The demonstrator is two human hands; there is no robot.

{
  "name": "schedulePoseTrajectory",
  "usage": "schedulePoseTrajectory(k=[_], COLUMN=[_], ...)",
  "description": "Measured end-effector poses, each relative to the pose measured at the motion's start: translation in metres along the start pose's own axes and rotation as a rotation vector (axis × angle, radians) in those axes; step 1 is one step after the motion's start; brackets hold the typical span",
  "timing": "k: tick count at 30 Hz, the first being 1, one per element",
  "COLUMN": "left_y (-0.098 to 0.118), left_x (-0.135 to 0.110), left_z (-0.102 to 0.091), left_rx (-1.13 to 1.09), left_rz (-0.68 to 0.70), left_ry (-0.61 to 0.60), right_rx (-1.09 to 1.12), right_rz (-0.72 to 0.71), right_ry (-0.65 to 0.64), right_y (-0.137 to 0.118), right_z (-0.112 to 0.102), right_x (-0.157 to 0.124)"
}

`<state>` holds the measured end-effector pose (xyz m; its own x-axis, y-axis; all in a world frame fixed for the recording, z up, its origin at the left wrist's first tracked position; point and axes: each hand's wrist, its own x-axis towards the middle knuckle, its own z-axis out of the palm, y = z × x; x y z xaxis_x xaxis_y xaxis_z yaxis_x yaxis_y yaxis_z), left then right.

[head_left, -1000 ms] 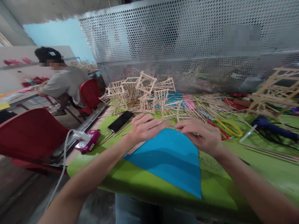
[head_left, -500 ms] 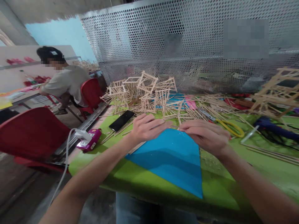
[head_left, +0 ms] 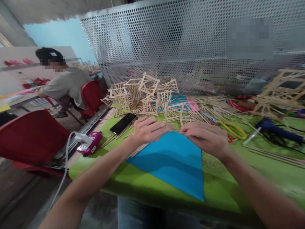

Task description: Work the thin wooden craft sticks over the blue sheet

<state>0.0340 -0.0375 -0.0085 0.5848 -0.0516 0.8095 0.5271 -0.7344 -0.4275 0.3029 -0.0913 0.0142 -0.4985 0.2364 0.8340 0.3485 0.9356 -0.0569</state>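
Here, two hands point(head_left: 147, 130) point(head_left: 206, 138), one blue sheet point(head_left: 173, 162)

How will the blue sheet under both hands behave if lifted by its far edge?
The blue sheet looks thin and lies flat on the green table, so it would probably sag. Likely very light. Left hand and right hand pin its far edge; its glossy face may slip.
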Motion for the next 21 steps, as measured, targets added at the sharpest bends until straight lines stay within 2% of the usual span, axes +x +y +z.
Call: schedulePoseTrajectory(k=[5,13,21], left_y=[-0.001,0.001,0.002], left_x=[0.0,-0.001,0.002], left_z=[-0.002,0.001,0.0], left_rx=[0.009,-0.005,-0.052], left_rz=[-0.001,-0.009,-0.014], left_ry=[-0.011,0.015,0.033], right_rx=[0.003,0.0,0.043], right_rz=[-0.001,0.026,0.029], right_ry=[0.08,-0.033,0.04], right_y=[0.0,0.007,0.008], right_z=[0.0,0.005,0.002], right_x=[0.0,-0.01,-0.006])
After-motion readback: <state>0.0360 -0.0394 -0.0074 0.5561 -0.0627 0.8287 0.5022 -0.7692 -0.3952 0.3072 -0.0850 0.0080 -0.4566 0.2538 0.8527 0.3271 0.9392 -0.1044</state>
